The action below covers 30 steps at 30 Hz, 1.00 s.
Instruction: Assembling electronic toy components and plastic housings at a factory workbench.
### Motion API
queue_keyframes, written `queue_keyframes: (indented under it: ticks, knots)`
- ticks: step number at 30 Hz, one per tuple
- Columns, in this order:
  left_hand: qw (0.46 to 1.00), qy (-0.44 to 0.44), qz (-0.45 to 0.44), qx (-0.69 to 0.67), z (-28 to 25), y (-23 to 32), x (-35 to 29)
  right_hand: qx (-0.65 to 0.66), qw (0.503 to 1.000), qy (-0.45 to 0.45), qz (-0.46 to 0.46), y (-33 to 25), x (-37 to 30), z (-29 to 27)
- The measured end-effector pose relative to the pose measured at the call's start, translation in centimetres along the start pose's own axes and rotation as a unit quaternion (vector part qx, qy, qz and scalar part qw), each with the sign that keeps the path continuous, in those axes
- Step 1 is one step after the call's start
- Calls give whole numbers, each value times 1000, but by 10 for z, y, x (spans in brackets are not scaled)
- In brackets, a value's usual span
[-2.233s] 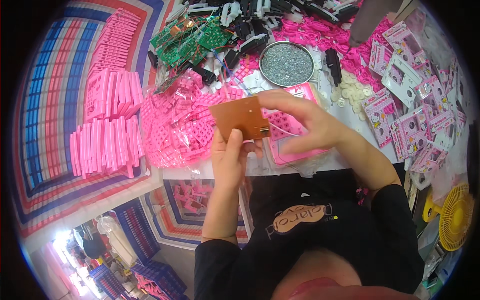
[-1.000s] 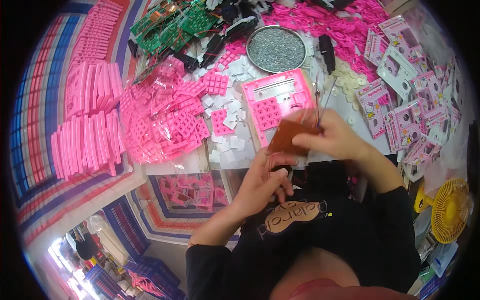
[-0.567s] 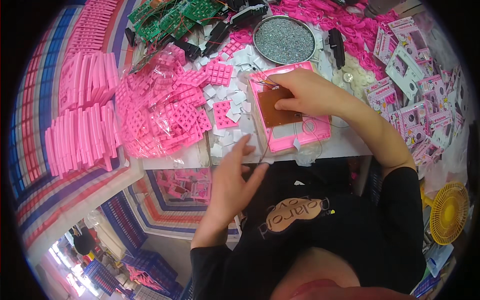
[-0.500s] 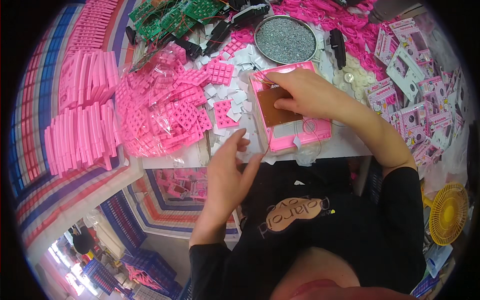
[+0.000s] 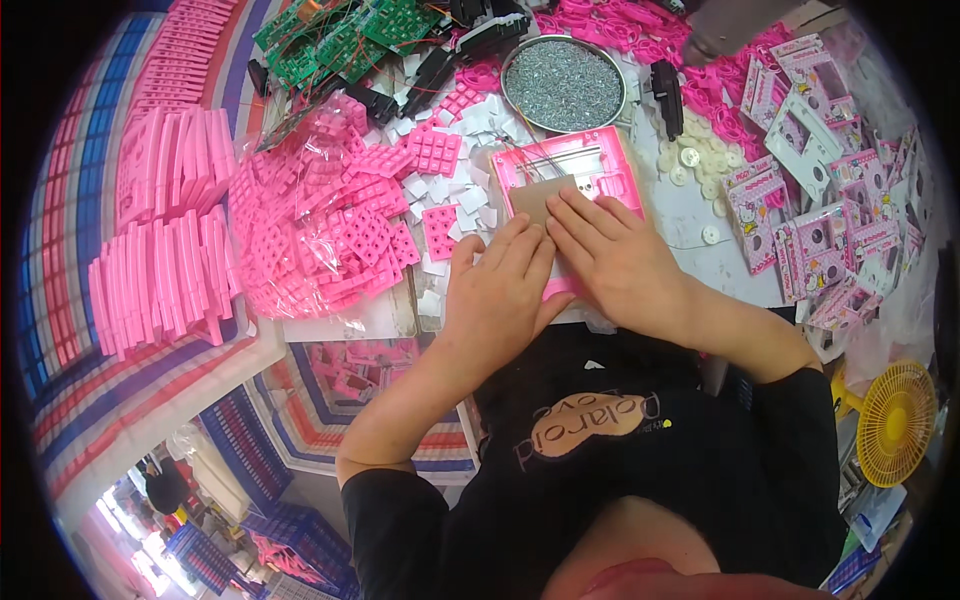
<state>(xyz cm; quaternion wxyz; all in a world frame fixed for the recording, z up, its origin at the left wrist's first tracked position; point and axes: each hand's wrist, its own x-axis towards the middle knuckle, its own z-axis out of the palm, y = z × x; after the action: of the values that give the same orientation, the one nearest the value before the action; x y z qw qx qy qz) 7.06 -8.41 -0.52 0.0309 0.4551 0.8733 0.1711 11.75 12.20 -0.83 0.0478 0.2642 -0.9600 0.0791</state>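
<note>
The person's left hand (image 5: 498, 295) and right hand (image 5: 628, 268) lie flat, fingers mostly together, fingertips meeting over a brown board (image 5: 538, 196). From where I stand, it rests on a pink casing (image 5: 622, 168) by the surface's (image 5: 738, 270) front edge; a round dish (image 5: 563, 85) stands just behind.

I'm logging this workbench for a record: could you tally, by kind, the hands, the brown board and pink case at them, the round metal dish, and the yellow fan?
Hands: 2, left hand and right hand
Brown board: 1
Pink case: 1
Round metal dish: 1
Yellow fan: 1
Total: 6
</note>
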Motion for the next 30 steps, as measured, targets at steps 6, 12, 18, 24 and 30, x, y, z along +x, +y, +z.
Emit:
queue_keyframes:
  ticks: [6, 12, 18, 24, 30]
  knots:
    - [984, -161, -17, -76, -38, -16, 47, -42, 998, -26, -26, 9, 4, -1]
    - [993, 107, 57, -2, 9, -78, 185, -49, 997, -45, -41, -1, 11, -8]
    - [987, 87, 89, 99, 42, -80, 223, 4, 999, -35, -19, 5, 1, 0]
    - [995, 76, -52, 48, 14, -70, 210, 14, 999, -24, -19, 1, 6, -3]
    - [956, 114, -73, -261, -18, -25, 99, 33, 997, 5, 64, -2, -4, -2]
